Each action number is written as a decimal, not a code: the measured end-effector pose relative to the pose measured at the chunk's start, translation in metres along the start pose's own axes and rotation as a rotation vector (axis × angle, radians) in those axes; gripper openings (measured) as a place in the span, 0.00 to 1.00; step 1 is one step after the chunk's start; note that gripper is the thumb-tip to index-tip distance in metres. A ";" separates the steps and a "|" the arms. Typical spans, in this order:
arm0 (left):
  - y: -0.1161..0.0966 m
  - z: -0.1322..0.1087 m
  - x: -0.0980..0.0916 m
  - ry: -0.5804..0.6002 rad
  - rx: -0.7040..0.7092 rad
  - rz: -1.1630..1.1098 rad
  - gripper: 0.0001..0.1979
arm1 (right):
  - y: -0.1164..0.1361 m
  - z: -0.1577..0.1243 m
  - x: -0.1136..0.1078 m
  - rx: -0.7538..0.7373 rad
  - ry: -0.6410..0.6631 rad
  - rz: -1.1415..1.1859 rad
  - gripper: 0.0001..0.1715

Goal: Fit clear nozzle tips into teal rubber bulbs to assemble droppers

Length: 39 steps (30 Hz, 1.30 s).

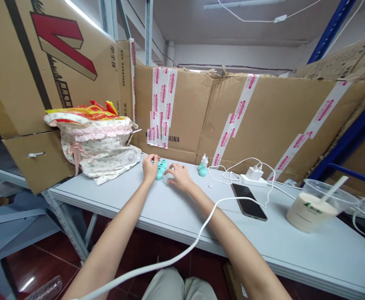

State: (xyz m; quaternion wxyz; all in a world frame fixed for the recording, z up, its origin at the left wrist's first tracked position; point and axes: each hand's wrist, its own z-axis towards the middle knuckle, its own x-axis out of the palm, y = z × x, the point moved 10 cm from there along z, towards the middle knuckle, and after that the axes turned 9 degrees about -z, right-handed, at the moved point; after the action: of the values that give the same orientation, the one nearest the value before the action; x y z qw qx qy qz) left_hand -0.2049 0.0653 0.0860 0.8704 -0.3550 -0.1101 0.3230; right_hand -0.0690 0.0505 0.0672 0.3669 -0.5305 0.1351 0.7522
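Note:
Several small teal bottles [160, 167] stand in a cluster on the pale table [176, 208], near its back edge. My left hand [150, 166] curls around the left side of the cluster, its fingers closed on one bottle. My right hand [177, 176] rests just right of the cluster with fingers bent down, touching the table and a small clear cap-like piece [166, 179]. Two more teal bottles with white tops [202, 166] stand apart, further right.
A floral cloth bag [101, 146] lies at the back left. A dark phone [248, 201], a white charger [253, 174] with cables and a lidded drink cup [318, 206] with a straw sit to the right. Taped cardboard walls [263, 121] surround the table.

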 end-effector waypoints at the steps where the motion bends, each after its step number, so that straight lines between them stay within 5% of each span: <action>1: 0.000 0.000 0.000 0.008 -0.011 -0.017 0.13 | 0.005 0.006 0.004 -0.016 0.017 -0.020 0.17; 6: -0.002 0.002 0.008 0.086 -0.054 -0.173 0.12 | -0.010 0.014 -0.004 0.061 -0.048 0.075 0.11; 11: -0.013 -0.012 0.056 0.493 -0.135 -0.386 0.13 | -0.065 0.012 -0.032 0.334 -0.087 0.162 0.17; 13: -0.014 -0.017 0.064 0.553 -0.143 -0.394 0.14 | -0.077 0.017 -0.034 0.388 -0.028 0.199 0.18; 17: 0.002 -0.015 0.063 0.482 -0.219 -0.439 0.16 | -0.079 0.026 -0.031 0.390 0.017 0.312 0.18; 21: 0.020 -0.010 0.057 0.391 -0.373 -0.629 0.21 | -0.078 0.023 -0.028 0.441 -0.087 0.277 0.15; 25: 0.025 -0.008 0.053 0.353 -0.467 -0.801 0.24 | -0.053 0.018 0.004 0.344 0.002 -0.050 0.06; 31: 0.025 -0.011 0.053 0.378 -0.521 -0.866 0.25 | -0.038 0.017 0.041 0.317 0.030 -0.118 0.06; 39: 0.019 -0.014 0.058 0.392 -0.573 -0.975 0.22 | -0.035 0.022 0.035 0.287 -0.037 -0.107 0.09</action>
State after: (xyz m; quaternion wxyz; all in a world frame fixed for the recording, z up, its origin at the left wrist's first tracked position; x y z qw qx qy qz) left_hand -0.1640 0.1052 0.0609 0.7919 -0.5370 -0.1805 -0.2280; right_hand -0.0662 0.1017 0.0512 0.4811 -0.4650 0.2060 0.7140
